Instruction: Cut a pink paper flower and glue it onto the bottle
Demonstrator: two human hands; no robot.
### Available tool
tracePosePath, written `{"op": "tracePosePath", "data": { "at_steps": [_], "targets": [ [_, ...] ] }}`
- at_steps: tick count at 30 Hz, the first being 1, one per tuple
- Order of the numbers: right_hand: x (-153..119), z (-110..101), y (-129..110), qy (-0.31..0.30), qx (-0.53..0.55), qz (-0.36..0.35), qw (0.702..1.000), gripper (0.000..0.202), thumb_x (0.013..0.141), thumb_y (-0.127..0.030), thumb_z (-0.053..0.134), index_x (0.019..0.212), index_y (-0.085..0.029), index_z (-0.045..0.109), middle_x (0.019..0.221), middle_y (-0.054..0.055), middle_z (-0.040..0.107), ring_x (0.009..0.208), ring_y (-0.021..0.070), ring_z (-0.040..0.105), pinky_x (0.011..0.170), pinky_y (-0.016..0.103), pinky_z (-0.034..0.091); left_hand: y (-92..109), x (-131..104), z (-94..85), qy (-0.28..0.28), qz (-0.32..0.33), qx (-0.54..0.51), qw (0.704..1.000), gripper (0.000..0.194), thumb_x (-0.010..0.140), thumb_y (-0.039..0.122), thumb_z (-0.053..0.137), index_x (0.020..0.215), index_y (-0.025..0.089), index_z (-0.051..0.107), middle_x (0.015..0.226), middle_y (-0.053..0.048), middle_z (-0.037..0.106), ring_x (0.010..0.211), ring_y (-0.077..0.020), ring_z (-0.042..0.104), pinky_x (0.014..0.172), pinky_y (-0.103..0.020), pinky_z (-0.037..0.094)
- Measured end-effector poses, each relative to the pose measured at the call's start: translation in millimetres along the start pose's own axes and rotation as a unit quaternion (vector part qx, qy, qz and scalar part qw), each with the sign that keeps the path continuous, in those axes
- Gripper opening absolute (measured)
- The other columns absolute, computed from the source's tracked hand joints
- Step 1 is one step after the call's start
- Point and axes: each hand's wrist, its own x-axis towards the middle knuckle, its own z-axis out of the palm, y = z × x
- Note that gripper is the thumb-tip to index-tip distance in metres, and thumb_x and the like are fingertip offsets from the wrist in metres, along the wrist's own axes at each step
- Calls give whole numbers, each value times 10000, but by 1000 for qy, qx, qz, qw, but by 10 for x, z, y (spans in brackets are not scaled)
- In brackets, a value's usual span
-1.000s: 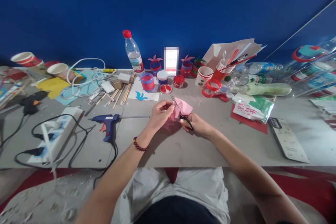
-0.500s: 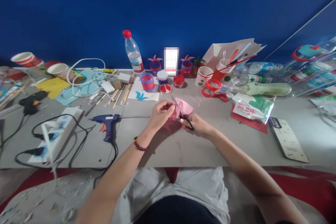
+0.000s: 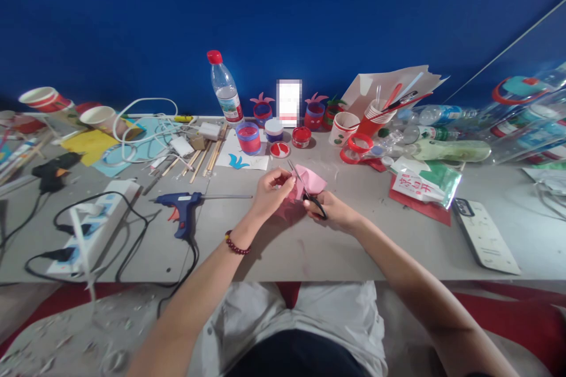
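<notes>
Pinched in my left hand (image 3: 273, 191) is a piece of pink paper (image 3: 315, 181), held over the middle of the table. My right hand (image 3: 333, 210) is closed round the black handles of a pair of scissors (image 3: 316, 206). Its metal blades point up and left across the paper, near my left fingertips. Part of the paper is hidden by my fingers. Beyond my hands stand an open jar of red paint (image 3: 301, 137) and its smeared lid (image 3: 280, 150). A blue paper leaf cutout (image 3: 239, 161) lies on a white sheet to the left.
A glue gun (image 3: 183, 212) and a power strip (image 3: 95, 227) with cables lie left. Behind stand a plastic bottle (image 3: 226, 91) and a blue-and-red painted cup (image 3: 248, 138). A phone (image 3: 486, 235), red tape (image 3: 356, 147) and several plastic bottles are on the right.
</notes>
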Motion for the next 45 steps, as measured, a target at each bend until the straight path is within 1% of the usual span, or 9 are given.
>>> {"op": "tracePosePath", "data": {
  "at_steps": [5,12,16,22,30,36,40,45],
  "targets": [
    [6,2,5,-1,17,6,1000,463,713,-514,751,600,-187,444,467,-69,411,394,37,291,380,195,189,-10,-8,-1,-2,3,5,1000,149,797,276,635,694,173,601,672,20,563,608,-90,492,604,-219,415],
    [16,-8,38,-8,25,8,1000,470,725,-507,744,572,-181,443,457,-71,397,390,32,276,377,191,178,-35,-8,-15,-3,-2,0,1000,149,803,298,628,718,177,610,663,27,581,559,-79,486,567,-212,414],
    [12,-2,27,-5,22,2,1000,475,719,-500,751,567,-187,427,455,-75,381,393,32,265,377,196,168,-53,-4,-22,10,8,5,1000,153,806,287,625,702,177,599,664,19,586,564,-83,499,553,-210,414],
    [6,0,22,-8,29,10,999,440,713,-476,764,614,-184,450,467,-81,388,397,29,263,383,193,158,-79,9,-26,6,8,-8,1000,142,805,264,625,694,181,590,610,25,557,543,-84,486,540,-214,409],
    [19,0,56,0,39,15,999,461,702,-503,763,597,-184,447,460,-76,394,388,30,266,369,193,161,-41,8,-20,5,6,-6,1000,150,800,265,621,688,174,580,650,21,572,585,-86,510,573,-210,431],
    [18,-10,61,-10,24,1,1000,472,737,-492,745,579,-186,422,459,-77,379,394,29,263,374,190,165,-44,5,-13,2,-1,-17,1000,148,798,270,637,690,180,590,640,22,579,550,-79,498,544,-214,416],
    [26,-29,95,-15,23,-3,1000,480,770,-518,713,581,-187,423,455,-81,366,390,32,263,372,193,162,-44,8,-6,0,-5,-26,1000,164,799,288,650,689,181,593,633,20,575,541,-79,491,537,-217,414],
    [28,-33,101,-8,17,6,1000,482,753,-515,723,567,-185,426,453,-74,383,383,31,276,372,199,172,-28,4,-6,1,-1,-23,1000,182,810,304,642,692,176,589,638,21,572,570,-85,513,563,-210,437]
  ]
}}
